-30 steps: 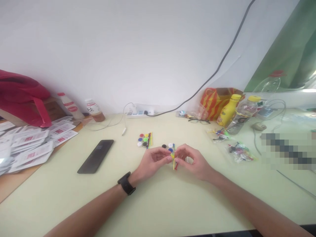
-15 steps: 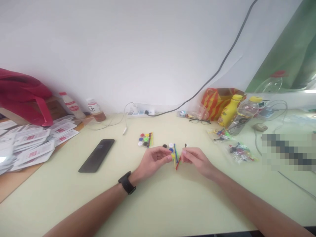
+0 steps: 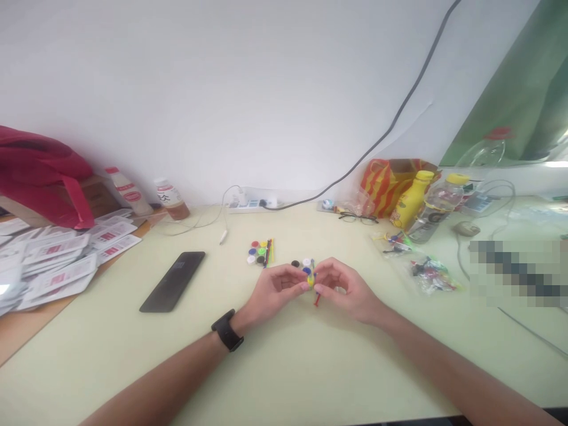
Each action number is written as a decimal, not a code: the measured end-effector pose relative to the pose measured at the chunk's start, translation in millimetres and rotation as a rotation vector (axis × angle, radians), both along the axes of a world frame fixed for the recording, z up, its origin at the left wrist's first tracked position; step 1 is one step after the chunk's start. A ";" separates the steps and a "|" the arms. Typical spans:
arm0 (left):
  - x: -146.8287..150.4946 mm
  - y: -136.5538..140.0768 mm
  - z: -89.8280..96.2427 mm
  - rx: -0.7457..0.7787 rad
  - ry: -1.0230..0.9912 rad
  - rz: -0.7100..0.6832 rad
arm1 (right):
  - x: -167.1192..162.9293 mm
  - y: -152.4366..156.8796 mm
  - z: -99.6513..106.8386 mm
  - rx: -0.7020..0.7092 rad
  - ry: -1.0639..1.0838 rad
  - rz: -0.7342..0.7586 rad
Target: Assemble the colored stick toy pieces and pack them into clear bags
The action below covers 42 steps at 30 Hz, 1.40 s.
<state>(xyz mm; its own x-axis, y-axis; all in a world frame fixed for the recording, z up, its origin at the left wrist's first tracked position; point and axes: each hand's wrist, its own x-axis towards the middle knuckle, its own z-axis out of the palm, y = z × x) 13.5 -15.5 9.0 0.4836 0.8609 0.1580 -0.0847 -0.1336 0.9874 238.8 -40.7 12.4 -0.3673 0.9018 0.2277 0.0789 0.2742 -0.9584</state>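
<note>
My left hand (image 3: 280, 289), with a black watch on its wrist, pinches a small yellow plastic piece (image 3: 310, 280) between thumb and fingertips. Right against it are the curled fingers of my right hand (image 3: 346, 290); what they grip is hidden. Below the fingertips the end of a red stick (image 3: 316, 300) sticks out. Just beyond my hands lie a black disc (image 3: 295, 263), a white disc (image 3: 306, 262) and a blue disc (image 3: 306, 270). Part of a blue stick shows behind my right fingers.
Several coloured discs (image 3: 252, 252) and sticks (image 3: 269, 253) form a group behind my left hand. A black phone (image 3: 173, 281) lies to the left. Bags of plastic parts (image 3: 430, 275), bottles (image 3: 412, 201) and glasses (image 3: 357, 218) stand or lie at right. White packets (image 3: 57, 248) pile up at far left.
My right hand has moved left until its fingertips meet those of my left hand at the yellow piece. The black arrow-shaped piece and the yellow stick no longer show.
</note>
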 end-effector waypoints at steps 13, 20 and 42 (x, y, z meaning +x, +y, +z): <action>1.8 -1.6 3.2 0.159 0.095 0.018 | 0.0 2.4 -1.1 0.134 -0.125 -0.068; -2.4 4.5 -1.5 0.462 0.360 0.277 | 18.2 19.0 -6.9 0.163 -0.166 -0.298; -7.1 4.9 -4.8 0.757 0.640 0.070 | 58.6 52.7 -27.5 0.393 -0.557 -0.460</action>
